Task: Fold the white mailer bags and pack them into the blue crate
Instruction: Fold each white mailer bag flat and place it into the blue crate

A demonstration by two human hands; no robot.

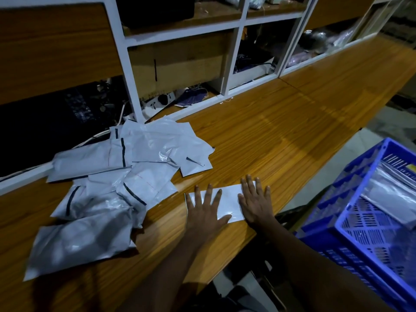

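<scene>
A folded white mailer bag (228, 200) lies flat near the front edge of the wooden table (281, 122). My left hand (203, 210) presses on its left part with fingers spread straight. My right hand (255, 200) presses flat on its right end. A loose pile of several white mailer bags (117, 176) spreads over the table to the left. The blue crate (360, 224) stands at the lower right, beside the table, with folded white bags (391, 190) inside it.
A white-framed shelf unit (234, 59) with dark clutter and a power strip (157, 102) runs along the back of the table. The table's front edge runs diagonally between my hands and the crate. Bare wood stretches off to the right.
</scene>
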